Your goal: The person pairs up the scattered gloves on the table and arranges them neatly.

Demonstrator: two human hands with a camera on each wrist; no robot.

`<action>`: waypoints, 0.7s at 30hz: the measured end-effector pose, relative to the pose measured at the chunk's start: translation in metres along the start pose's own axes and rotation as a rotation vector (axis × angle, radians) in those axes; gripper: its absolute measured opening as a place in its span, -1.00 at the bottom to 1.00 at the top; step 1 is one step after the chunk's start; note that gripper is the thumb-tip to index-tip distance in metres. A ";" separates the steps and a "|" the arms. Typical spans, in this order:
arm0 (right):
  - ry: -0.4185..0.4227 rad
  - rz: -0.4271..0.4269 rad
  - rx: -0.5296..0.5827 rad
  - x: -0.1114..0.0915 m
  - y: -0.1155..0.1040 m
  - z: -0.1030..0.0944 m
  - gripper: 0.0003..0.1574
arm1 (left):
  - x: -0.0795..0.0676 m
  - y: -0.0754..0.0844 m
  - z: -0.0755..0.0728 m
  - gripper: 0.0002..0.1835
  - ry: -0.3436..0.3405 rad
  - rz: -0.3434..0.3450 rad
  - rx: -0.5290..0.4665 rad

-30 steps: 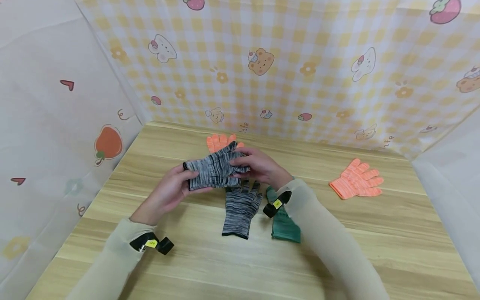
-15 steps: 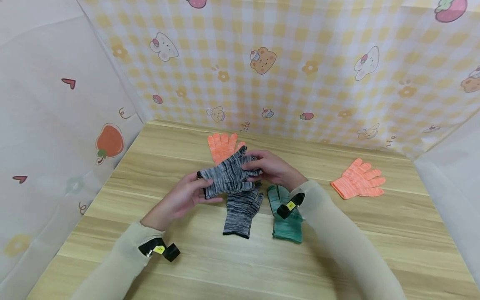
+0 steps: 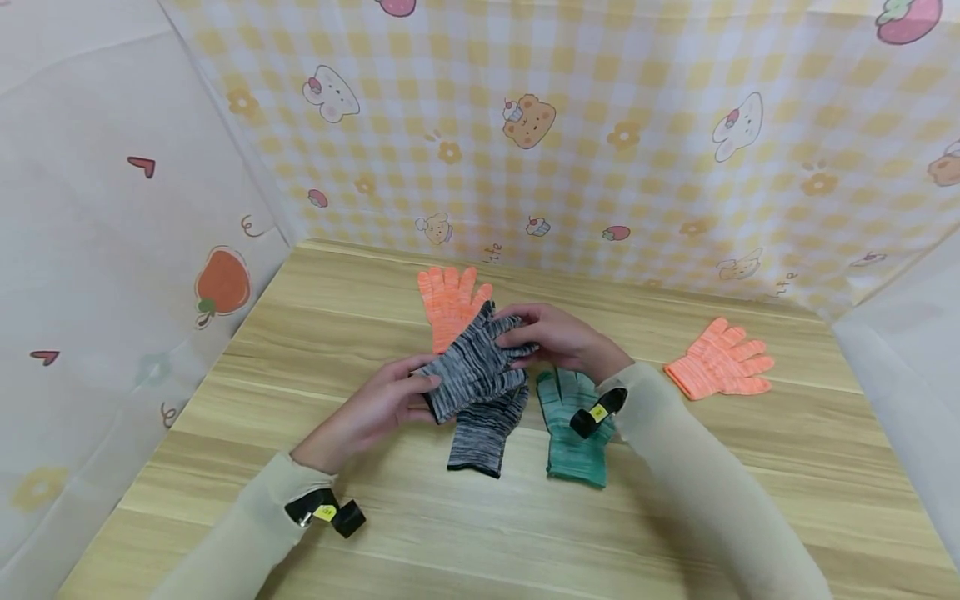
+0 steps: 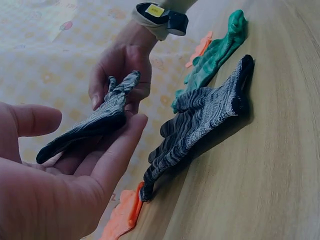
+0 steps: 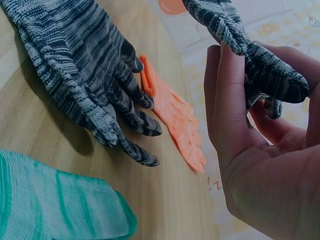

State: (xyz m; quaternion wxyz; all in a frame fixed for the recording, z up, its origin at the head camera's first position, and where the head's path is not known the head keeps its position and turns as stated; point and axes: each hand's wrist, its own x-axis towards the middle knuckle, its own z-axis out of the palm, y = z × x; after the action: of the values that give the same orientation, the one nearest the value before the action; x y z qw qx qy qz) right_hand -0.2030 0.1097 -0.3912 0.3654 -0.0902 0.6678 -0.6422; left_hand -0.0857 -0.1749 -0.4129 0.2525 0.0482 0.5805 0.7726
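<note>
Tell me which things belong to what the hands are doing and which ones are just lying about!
In the job:
left hand
right hand
gray glove between them
maybe the matching gray glove below

Just lying about:
green glove
orange glove at the back
orange glove on the right

One grey-and-black glove (image 3: pixel 468 371) was between the left hand (image 3: pixel 382 404) and the right hand (image 3: pixel 558 337), a second grey-and-black glove (image 3: pixel 478 450) below them: two. One orange glove (image 3: pixel 447 304) lay beyond the hands, another orange glove (image 3: pixel 718 364) well right of the right hand: two again. One green glove (image 3: pixel 573 458) lay just nearside of the right hand, making five gloves.
</note>
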 end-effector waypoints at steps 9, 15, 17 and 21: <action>0.077 -0.044 0.060 -0.001 -0.015 -0.003 -0.39 | 0.000 0.011 0.011 -0.48 0.032 0.028 0.007; 0.141 -0.100 0.088 0.002 -0.024 -0.004 -0.52 | 0.003 0.017 0.016 -0.41 0.011 0.062 -0.015; 0.146 -0.110 0.078 0.002 -0.025 -0.004 -0.59 | 0.003 0.016 0.018 -0.38 -0.015 0.066 -0.003; 0.129 -0.121 0.066 0.002 -0.024 -0.005 -0.63 | 0.001 0.014 0.022 -0.33 -0.044 0.056 0.095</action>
State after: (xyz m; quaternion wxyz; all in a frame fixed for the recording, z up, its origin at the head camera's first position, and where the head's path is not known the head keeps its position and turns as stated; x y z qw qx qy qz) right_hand -0.2158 0.1087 -0.3698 0.2848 -0.0766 0.6619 -0.6892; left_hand -0.0828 -0.1578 -0.3932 0.2408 0.0931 0.6091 0.7499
